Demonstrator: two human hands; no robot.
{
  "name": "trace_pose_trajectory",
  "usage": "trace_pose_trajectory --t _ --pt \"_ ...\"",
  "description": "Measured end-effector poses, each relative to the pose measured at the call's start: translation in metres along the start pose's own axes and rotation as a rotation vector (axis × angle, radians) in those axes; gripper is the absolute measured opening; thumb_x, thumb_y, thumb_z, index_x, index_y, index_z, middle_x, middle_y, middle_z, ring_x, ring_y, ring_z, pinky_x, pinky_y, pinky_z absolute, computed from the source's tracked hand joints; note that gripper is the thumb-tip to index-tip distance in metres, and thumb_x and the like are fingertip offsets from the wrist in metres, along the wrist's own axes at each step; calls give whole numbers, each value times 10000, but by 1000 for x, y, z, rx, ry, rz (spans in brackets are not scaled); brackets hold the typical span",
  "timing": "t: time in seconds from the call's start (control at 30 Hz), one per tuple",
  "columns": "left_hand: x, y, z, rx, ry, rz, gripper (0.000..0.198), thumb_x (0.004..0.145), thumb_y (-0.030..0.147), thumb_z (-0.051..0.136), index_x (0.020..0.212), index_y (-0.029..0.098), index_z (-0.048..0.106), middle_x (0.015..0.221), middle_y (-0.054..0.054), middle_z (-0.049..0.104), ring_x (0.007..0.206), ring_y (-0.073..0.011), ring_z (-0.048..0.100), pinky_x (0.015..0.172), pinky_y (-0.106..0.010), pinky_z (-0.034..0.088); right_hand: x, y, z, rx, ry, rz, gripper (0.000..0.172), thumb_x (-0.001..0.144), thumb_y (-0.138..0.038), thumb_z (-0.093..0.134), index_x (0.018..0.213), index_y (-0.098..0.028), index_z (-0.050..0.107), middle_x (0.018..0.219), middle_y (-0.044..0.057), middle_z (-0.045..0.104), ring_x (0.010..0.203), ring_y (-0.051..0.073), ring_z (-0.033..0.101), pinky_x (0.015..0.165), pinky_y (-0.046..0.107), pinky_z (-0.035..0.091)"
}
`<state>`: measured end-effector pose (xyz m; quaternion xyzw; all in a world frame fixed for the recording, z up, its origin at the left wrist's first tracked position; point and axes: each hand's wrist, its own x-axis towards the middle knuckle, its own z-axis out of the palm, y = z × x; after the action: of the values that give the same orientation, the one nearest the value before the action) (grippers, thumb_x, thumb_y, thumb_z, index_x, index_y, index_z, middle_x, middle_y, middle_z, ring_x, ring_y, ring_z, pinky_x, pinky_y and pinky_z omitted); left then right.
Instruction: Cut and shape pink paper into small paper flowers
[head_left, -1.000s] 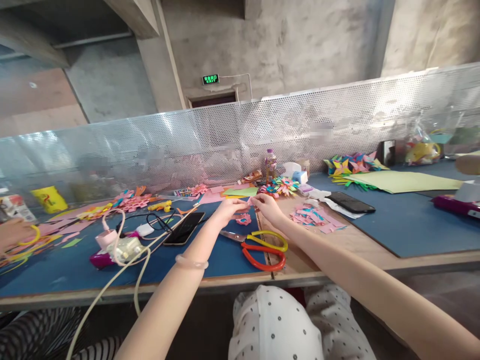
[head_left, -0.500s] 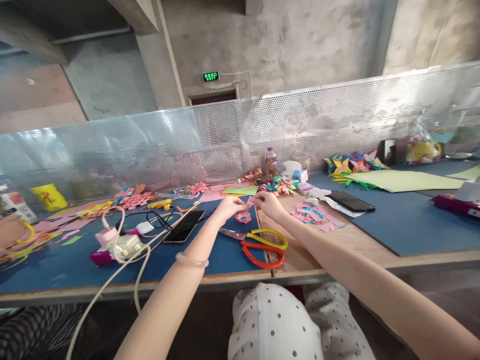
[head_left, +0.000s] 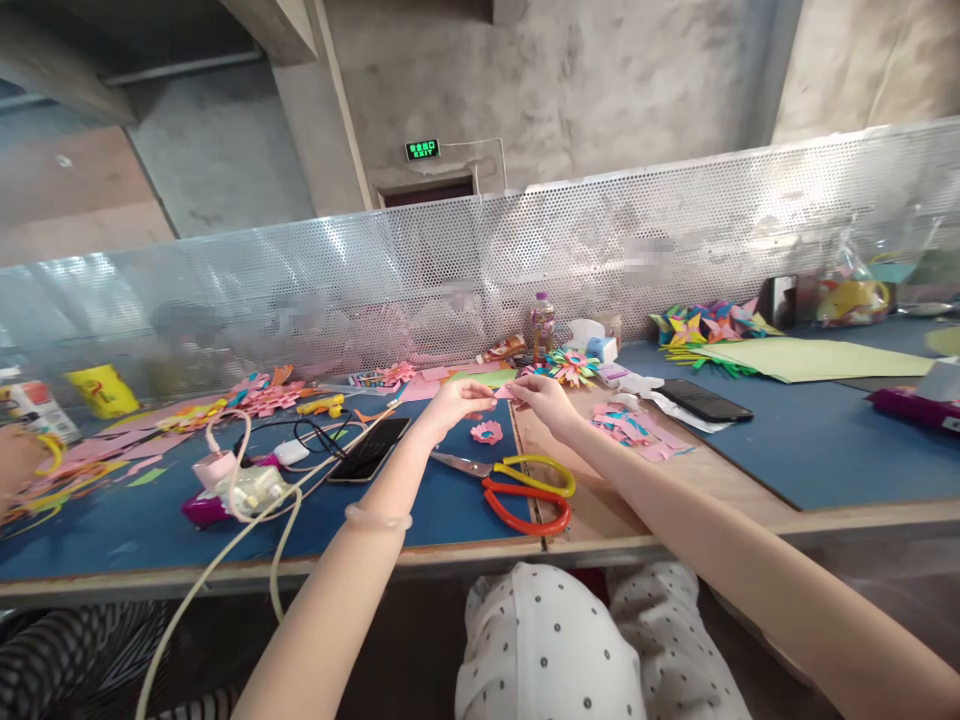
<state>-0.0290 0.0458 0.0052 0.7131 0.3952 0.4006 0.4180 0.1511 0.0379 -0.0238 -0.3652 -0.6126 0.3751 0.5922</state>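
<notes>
My left hand point(head_left: 459, 402) and my right hand point(head_left: 546, 402) meet above the table, fingertips pinched close together. Between them is a small pink piece of paper point(head_left: 505, 391), mostly covered by the fingers. Just below, a pink paper flower point(head_left: 487, 431) with a bluish centre lies on the blue tabletop. Nearer to me, open scissors point(head_left: 491, 471) with one yellow and one red handle rest across the table seam. To the right of my right hand is a pile of pink and blue folded paper pieces point(head_left: 630, 425).
A phone point(head_left: 371, 450), a cream cable and a power strip point(head_left: 251, 490) lie on the left. Another person's hand point(head_left: 21, 460) is at the far left. Behind stand a bottle point(head_left: 542, 325) and a perforated metal divider point(head_left: 420, 280). A black phone point(head_left: 705, 400) and green paper sheets point(head_left: 810, 360) lie right.
Both hands have risen slightly and the fingertips have shifted over the pink piece of paper. The pink flower beneath now shows fully. The scissors have stayed put.
</notes>
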Motion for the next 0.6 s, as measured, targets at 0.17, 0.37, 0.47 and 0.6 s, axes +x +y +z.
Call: trace_pose_trajectory --t 0.17,0.37,0.47,0.6 --pt "3 -2 6 3 -43 151 353 645 231 711 968 154 592 928 -87 670 842 -178 625 664 -274 501 2 4 0 55 -3 -36 277 708 -406 629 808 -149 606 727 37 624 631 126 572 585 258 481" --pt "4 -4 13 32 48 214 263 684 239 673 911 143 581 868 -73 668 787 -169 633 662 -275 499 0 1 6 92 3 -48 308 683 -419 647 834 -165 557 628 -2 603 550 113 561 538 245 466" --pt "6 -4 13 64 87 268 246 692 250 665 901 143 588 845 -64 666 768 -161 631 675 -280 500 -1 -2 7 98 -8 -52 322 670 -433 655 825 -165 566 595 -16 587 529 110 553 538 248 469" --pt "8 -4 12 105 121 307 242 685 254 670 884 139 594 839 -65 663 770 -161 627 695 -292 501 -2 -2 8 110 -27 -54 287 676 -421 650 781 -170 559 670 5 602 586 131 582 554 270 488"
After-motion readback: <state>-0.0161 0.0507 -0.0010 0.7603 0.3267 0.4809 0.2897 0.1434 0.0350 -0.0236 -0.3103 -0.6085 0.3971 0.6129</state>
